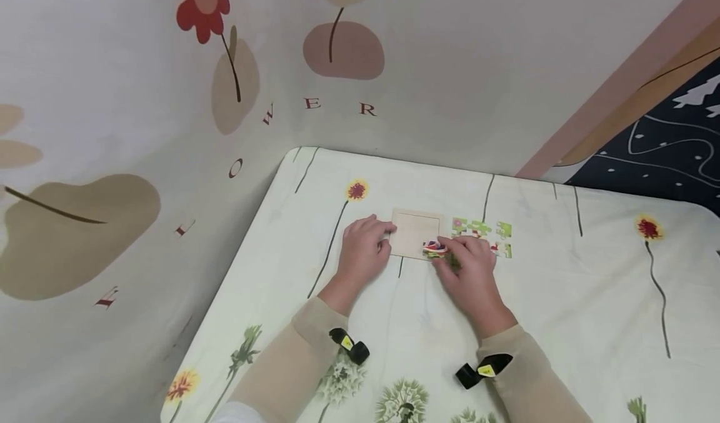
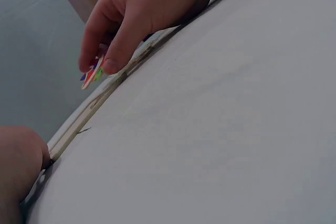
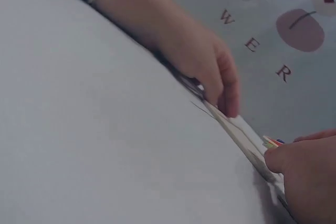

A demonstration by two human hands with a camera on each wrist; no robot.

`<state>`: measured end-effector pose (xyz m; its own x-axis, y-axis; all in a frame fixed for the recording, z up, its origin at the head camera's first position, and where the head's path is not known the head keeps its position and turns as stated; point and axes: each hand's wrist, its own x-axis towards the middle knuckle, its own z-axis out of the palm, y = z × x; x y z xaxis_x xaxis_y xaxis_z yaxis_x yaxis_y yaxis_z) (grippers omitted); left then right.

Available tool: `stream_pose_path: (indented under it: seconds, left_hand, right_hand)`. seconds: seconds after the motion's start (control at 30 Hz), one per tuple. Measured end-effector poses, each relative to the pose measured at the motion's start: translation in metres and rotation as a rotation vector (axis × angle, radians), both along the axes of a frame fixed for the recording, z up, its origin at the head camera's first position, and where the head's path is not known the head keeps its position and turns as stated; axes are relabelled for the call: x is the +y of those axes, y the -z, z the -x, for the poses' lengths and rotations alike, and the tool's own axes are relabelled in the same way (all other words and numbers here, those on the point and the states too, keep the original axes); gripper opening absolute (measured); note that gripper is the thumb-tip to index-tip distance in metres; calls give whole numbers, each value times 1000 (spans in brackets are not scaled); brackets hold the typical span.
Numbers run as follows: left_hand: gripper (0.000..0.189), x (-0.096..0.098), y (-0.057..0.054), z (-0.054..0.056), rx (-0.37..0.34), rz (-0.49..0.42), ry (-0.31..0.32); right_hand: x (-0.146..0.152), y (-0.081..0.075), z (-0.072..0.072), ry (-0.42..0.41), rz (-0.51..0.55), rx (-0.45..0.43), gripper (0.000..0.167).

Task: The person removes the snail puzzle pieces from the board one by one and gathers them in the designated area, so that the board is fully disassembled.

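A square, light wooden puzzle tray (image 1: 413, 229) lies flat on the cloth in front of me. My left hand (image 1: 364, 245) rests at its left edge, with thumb and forefinger touching the rim. Over the tray's lower right corner, my right hand (image 1: 469, 267) pinches a colourful puzzle piece (image 1: 434, 248) between thumb and fingers. In the left wrist view this piece (image 2: 93, 73) is tilted and held above the tray (image 2: 79, 127). Several loose puzzle pieces (image 1: 480, 228), mostly green, lie right of the tray; my right hand partly hides them.
A pale cloth (image 1: 579, 298) with printed flowers covers the table. Behind and to the left stands a light wall hanging (image 1: 450, 98) with printed flowers and letters. A dark patterned panel (image 1: 658, 142) is at the back right.
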<state>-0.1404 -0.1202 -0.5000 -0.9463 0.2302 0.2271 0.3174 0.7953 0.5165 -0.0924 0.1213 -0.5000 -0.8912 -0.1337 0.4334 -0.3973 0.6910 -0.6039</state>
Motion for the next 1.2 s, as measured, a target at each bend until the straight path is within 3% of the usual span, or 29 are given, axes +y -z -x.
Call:
stream_pose_path:
  seconds: [0.5,0.87,1.2]
  left_hand:
    - [29,-1,-2,-2,30,-19,8]
    - [29,0,-2,-1,18,-37,6]
    - [29,0,2,-1,27,-39,1]
  right_hand:
    - [39,-2,-15,140,33,-70,44]
    - [56,-3,-28,172,39,-69,46]
    - [59,-1,-29,175,25,-57,46]
